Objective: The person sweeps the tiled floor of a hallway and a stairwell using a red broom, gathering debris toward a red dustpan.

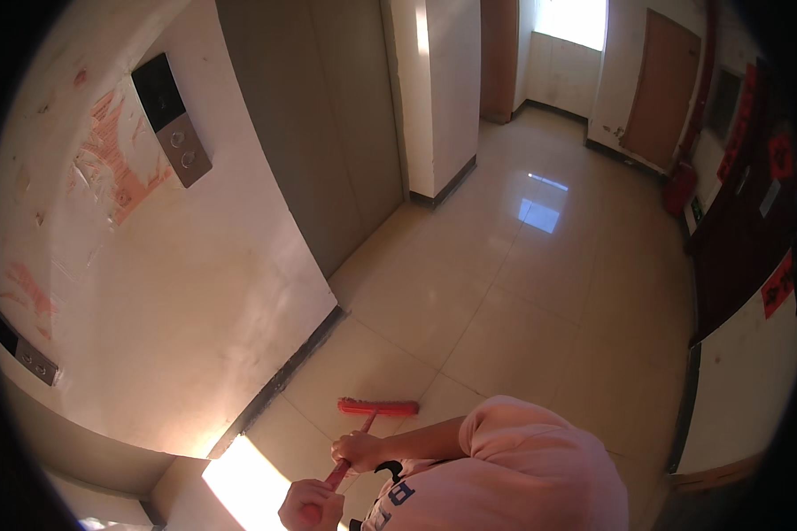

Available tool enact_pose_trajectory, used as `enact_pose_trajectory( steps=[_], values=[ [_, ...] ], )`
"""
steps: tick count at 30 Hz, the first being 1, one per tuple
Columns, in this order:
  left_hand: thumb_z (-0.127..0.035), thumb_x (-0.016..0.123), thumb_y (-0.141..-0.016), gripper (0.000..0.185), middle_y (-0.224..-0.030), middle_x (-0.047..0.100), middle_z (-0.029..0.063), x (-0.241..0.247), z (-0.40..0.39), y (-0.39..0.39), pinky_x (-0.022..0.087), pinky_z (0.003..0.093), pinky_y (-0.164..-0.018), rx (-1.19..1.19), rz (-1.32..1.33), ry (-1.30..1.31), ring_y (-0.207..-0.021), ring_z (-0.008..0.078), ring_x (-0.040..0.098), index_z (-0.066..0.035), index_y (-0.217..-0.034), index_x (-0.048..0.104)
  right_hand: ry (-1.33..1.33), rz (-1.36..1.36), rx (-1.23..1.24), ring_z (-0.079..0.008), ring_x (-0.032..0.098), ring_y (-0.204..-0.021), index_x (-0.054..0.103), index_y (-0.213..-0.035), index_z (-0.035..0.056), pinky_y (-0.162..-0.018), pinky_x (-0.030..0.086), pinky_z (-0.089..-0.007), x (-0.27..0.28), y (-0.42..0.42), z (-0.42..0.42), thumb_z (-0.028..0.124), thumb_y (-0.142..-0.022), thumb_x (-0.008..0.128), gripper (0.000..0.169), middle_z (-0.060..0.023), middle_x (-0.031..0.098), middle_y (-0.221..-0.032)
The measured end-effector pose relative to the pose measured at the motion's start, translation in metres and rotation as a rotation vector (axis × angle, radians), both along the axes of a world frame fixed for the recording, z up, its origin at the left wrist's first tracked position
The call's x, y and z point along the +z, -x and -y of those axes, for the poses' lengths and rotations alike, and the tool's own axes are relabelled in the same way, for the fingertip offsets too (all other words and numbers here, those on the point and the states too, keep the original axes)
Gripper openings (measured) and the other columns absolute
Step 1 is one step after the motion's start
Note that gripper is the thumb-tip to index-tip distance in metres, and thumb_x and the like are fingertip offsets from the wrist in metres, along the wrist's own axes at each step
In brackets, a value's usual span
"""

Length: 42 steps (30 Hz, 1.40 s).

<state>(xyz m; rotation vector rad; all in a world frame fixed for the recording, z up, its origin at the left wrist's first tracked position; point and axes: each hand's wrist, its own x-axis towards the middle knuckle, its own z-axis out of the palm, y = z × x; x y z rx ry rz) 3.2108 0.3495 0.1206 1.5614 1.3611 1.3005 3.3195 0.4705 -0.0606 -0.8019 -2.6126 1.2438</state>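
A red broom rests with its wide head (378, 407) on the glossy tiled floor, the dark reddish bristles along the far edge. Its red handle (337, 475) slants down and left to the picture's bottom. My right hand (358, 451) is closed around the handle's middle stretch, below the head. Nearer the bottom edge, my left hand (311, 506) grips the handle close to its rounded end. My right forearm comes out of a pale pink short sleeve (525, 431); the left arm is mostly hidden.
A wall with a dark baseboard (285, 372) and an elevator button panel (173, 119) stands left, beside a grey elevator door (325, 119). Dark red door (737, 219) and red fire pipe (697, 99) line the right. Bright sunlight (249, 484) lies on the floor.
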Motion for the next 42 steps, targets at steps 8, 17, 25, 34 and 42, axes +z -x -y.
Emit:
enact_pose_trajectory(
  steps=[8,17,25,34,42],
  values=[
    [0.001,0.060,-0.081,0.009,-0.096,0.059,0.0114,-0.019,-0.067,0.003,0.044,0.0319,-0.080,-0.010,0.135,-0.098,-0.090,0.0198,0.054,-0.006,-0.082,0.056,-0.124,-0.040,-0.128,-0.0257,0.055,-0.093,0.062,-0.077,0.0115,-0.079,0.042,-0.0422,-0.003,-0.013,-0.092,0.025,-0.067,0.069,0.018,-0.0054,0.058,-0.089],
    [-0.002,0.063,-0.080,0.010,-0.109,0.059,0.0149,-0.049,-0.198,-0.022,0.045,0.0272,-0.080,0.122,0.306,0.213,-0.095,0.0178,0.055,0.000,-0.089,0.058,-0.346,-0.087,-0.311,-0.0273,0.058,-0.076,0.057,-0.062,0.0095,-0.066,0.047,-0.0406,-0.029,-0.063,-0.232,0.019,-0.064,0.066,0.014,-0.0059,0.059,-0.073],
    [0.001,0.065,-0.078,0.013,-0.110,0.060,0.0121,-0.087,-0.249,-0.041,0.043,0.0302,-0.087,0.210,0.340,0.299,-0.099,0.0189,0.055,-0.001,-0.090,0.060,-0.296,-0.052,-0.280,-0.0278,0.059,-0.077,0.057,-0.065,0.0087,-0.068,0.047,-0.0395,-0.058,-0.076,-0.298,0.010,-0.063,0.066,0.010,-0.0074,0.060,-0.075],
    [-0.003,0.064,-0.082,0.011,-0.112,0.060,0.0089,-0.124,-0.224,-0.055,0.045,0.0237,-0.080,0.406,0.396,0.350,-0.094,0.0107,0.055,-0.001,-0.091,0.060,-0.297,0.296,0.030,-0.0266,0.059,-0.087,0.059,-0.075,0.0125,-0.075,0.046,-0.0425,-0.120,-0.058,-0.285,0.028,-0.069,0.065,0.017,-0.0071,0.061,-0.082],
    [-0.001,0.062,-0.083,0.009,-0.112,0.060,0.0123,-0.108,-0.153,-0.093,0.045,0.0268,-0.085,0.599,0.497,0.332,-0.099,0.0156,0.056,0.001,-0.091,0.060,-0.292,0.257,0.389,-0.0280,0.056,-0.093,0.060,-0.078,0.0133,-0.082,0.043,-0.0423,-0.107,-0.062,-0.241,0.032,-0.069,0.070,0.023,-0.0090,0.061,-0.089]
  ],
)
